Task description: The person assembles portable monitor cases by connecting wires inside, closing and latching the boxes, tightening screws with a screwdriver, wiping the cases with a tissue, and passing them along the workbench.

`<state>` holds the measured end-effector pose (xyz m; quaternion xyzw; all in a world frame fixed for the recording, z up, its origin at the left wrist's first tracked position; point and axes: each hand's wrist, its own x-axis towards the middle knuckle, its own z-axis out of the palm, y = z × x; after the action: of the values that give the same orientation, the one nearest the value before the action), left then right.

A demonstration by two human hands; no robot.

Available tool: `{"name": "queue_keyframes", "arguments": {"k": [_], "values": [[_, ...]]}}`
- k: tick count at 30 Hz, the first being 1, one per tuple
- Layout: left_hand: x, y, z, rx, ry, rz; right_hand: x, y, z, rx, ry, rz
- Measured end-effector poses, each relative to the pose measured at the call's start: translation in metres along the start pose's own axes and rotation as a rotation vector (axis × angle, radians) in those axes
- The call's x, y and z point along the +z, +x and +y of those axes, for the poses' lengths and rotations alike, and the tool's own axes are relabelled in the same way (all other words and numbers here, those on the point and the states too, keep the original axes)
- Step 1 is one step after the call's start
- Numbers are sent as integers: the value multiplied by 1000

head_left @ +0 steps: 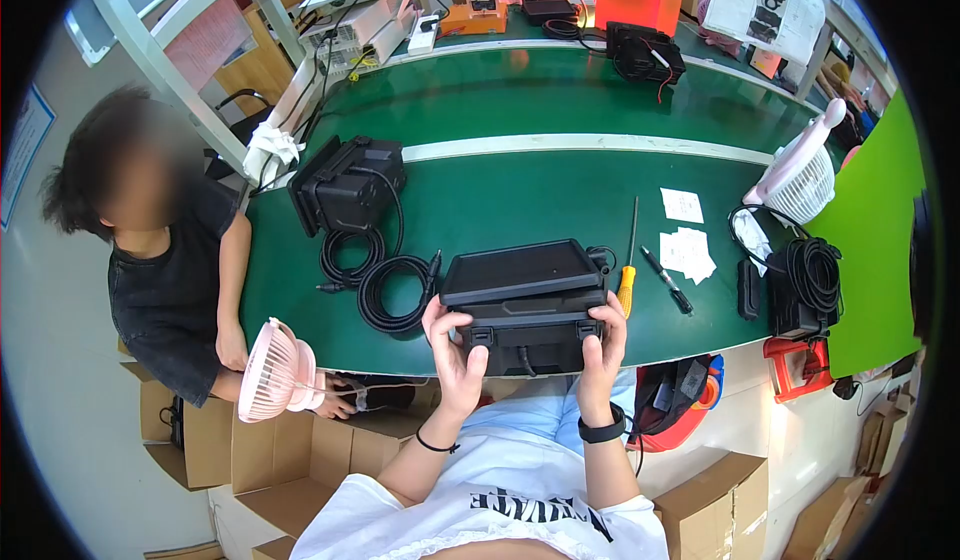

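A black latched case (530, 325) with a flat, screen-like panel (520, 272) on top sits at the front edge of the green table. My left hand (458, 358) grips its left front corner, thumb near a latch. On the right front corner, my right hand (603, 350) holds the case the same way. A short cable loop hangs from the case's front. Left of it lie coiled black cables (395, 295), leading toward a second black case (365, 175). To the right are a yellow-handled screwdriver (627, 285), a pen (667, 280) and small white papers (686, 254).
A person in a dark shirt (165, 280) is at the left, beside a pink fan (275, 370). At the right stand a white-and-pink fan (803, 175) and a cable-wrapped black device (805, 290). Cardboard boxes (300, 460) and a red stool (800, 365) are below.
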<state>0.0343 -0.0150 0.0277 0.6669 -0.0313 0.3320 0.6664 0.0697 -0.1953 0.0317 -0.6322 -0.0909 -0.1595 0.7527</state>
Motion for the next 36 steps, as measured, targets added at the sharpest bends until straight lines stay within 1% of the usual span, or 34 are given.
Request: {"name": "queue_keyframes", "arguments": {"k": [1, 2, 5, 8, 12, 14, 15, 16, 17, 21, 24, 26, 31, 36], "values": [[3, 0, -1, 7, -19, 19, 0, 0, 1, 1, -2, 3], [3, -1, -7, -5, 38, 27, 0, 0, 2, 1, -4, 6], [7, 2, -6, -51, -41, 19, -2, 0, 5, -3, -26, 6], [-1, -1, -14, -98, 24, -39, -3, 2, 5, -2, -26, -6], [-5, 0, -13, -98, -29, -95, -5, 2, 12, -65, -80, -43], [-6, -3, -15, -96, -50, -106, -3, 3, 14, -38, 7, -36], [-5, -2, -14, -92, 1, -93, -2, 3, 14, -25, 51, -32], [-3, -1, -12, -87, 52, -82, -3, 3, 14, -56, 41, -50], [-2, 1, -11, -82, 102, -73, -3, 4, 13, -37, 24, -59], [-4, 8, -7, -83, -22, -128, -6, 7, 14, 0, -41, -85], [-8, 5, -16, -124, -48, -136, -6, 9, 17, -13, -91, -86], [-9, 4, -15, -132, -58, -142, -4, 9, 17, -2, -112, -61], [-4, 8, -15, -140, -95, -131, -2, 14, 12, -11, -118, -79], [3, 11, -4, -190, -83, -99, -2, 19, 9, -18, -140, -78]]}}
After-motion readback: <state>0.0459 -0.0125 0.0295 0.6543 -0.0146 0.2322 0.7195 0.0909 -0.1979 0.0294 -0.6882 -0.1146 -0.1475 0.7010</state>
